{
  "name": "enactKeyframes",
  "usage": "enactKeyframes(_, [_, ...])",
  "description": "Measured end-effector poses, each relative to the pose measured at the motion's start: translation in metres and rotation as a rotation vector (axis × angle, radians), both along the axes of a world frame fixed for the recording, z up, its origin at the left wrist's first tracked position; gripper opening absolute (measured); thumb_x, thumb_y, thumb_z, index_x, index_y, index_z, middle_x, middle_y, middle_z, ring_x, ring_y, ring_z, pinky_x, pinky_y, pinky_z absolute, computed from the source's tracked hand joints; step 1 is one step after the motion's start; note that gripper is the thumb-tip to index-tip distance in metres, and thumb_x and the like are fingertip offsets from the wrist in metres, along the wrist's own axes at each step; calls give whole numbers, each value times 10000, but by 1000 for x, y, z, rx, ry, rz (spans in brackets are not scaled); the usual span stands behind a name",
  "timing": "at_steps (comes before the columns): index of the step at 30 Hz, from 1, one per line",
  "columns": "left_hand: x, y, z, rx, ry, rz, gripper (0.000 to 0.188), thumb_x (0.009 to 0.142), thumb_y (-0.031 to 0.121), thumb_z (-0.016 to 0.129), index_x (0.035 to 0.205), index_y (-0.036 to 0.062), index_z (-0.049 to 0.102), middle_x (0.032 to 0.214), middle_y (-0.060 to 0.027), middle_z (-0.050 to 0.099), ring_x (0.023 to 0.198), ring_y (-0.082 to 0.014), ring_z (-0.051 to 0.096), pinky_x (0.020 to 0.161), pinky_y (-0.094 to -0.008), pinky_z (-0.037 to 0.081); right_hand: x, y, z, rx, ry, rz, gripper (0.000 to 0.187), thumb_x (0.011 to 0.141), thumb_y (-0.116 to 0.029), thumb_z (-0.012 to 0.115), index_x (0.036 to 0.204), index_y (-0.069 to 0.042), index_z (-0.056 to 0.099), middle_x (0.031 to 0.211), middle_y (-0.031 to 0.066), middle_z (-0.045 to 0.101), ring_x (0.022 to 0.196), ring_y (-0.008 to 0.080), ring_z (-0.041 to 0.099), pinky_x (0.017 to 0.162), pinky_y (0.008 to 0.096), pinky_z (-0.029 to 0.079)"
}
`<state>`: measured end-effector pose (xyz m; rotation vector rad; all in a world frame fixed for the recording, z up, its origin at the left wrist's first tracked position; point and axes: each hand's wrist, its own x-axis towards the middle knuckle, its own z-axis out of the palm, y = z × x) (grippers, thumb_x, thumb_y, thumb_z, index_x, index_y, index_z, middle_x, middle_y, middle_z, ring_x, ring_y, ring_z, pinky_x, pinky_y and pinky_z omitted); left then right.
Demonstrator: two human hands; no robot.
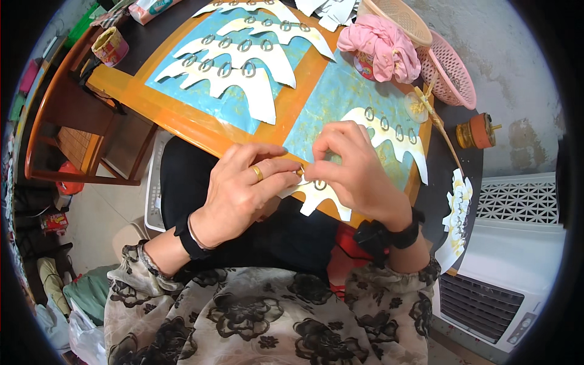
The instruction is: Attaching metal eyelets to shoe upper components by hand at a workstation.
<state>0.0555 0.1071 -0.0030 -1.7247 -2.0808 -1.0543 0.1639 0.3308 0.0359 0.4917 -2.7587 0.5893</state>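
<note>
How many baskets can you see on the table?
2, both at the far right of the table: a tan woven basket at the top edge, and a pink plastic basket tilted just right of it. A pink cloth may hide others.

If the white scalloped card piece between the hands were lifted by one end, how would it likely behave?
The white card piece looks thin and flat, so it would probably sag and feel light. Its narrow points could bend or tear easily. The metal rings on it may add slight weight along one edge.

Left hand [243, 182] and right hand [353, 167] meet fingertip to fingertip; both grips pinched.
</note>
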Motion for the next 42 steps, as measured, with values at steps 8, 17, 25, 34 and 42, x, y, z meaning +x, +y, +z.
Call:
enactKeyframes(8, [0, 1, -4, 24, -14, 7, 320, 705, 97, 822, 1020, 138, 782, 1178, 25, 771, 1113, -246, 689, 871, -382, 543, 2, -8, 7, 204, 130, 11, 135, 753, -107, 751, 875, -161, 733, 979, 9, 555, 1119, 242, 580, 922, 437, 429])
enactKeyframes(17, [-3, 2, 1, 39, 88, -36, 230, 778, 132, 769, 1008, 138, 765, 1177, 17, 751, 1095, -215, 664, 871, -367, 504, 3, -10, 13, 375, 179, 67, 66, 791, -159, 703, 803, -114, 656, 992, 32, 609, 1168, 240, 600, 979, 428, 496])
enactKeyframes(25, [-4, 1, 4, 5, 170, -77, 248, 785, 131, 757, 1032, 106, 754, 1175, 1, 738, 1096, -212, 653, 868, -369, 499, -3, -7, 15, 364, 219, 161, 81, 769, -133, 699, 783, -66, 655, 1012, 59, 636, 1151, 236, 625, 954, 422, 515])
enactKeyframes(34, [0, -8, 17, -128, 153, -117, 417, 720, 42, 780, 1135, 84, 761, 1271, -46, 730, 1155, -271, 656, 878, -403, 522, 0, -8, 14, 303, 231, 181, 105, 753, -106, 703, 733, -43, 621, 1002, 69, 631, 1090, 245, 640, 942, 424, 524])
enactKeyframes(42, [10, -12, 11, -163, 270, -138, 450, 864, 310, 794, 1219, 44, 718, 1423, -76, 636, 1213, -291, 605, 933, -425, 498, 7, -6, 14, 292, 233, 176, 93, 762, -96, 698, 761, -18, 646, 1022, 89, 635, 1073, 271, 637, 953, 413, 525])
